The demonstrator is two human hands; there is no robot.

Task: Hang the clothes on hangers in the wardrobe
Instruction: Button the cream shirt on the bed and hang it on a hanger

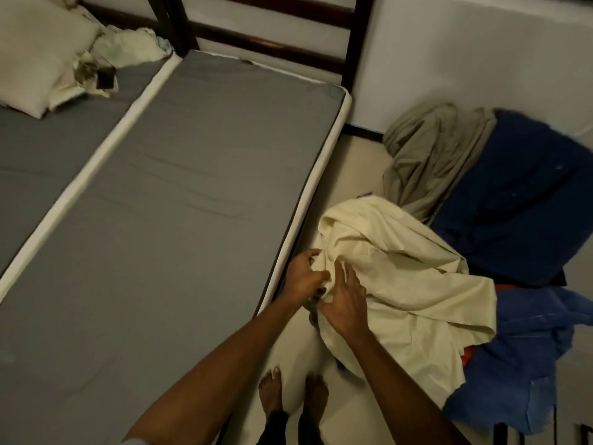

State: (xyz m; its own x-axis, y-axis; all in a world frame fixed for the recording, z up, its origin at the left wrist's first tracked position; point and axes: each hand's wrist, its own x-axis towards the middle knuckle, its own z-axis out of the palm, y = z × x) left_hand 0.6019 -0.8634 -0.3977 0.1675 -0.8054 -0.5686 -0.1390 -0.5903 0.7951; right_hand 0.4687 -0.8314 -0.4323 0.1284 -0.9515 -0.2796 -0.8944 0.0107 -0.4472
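My left hand (303, 277) is pinching the cream cotton cloth (394, 277), and my right hand (345, 305) is resting spread on it. It is lying on the clothes heap (513, 200) beside the grey mattress (179, 200). I think nothing is hung yet; no hanger or wardrobe is showing.

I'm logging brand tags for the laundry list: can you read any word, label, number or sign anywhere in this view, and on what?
None can be read. The cream garment under both hands shows no tag or print; the blue clothes, grey-green cloth and grey mattress are plain too.
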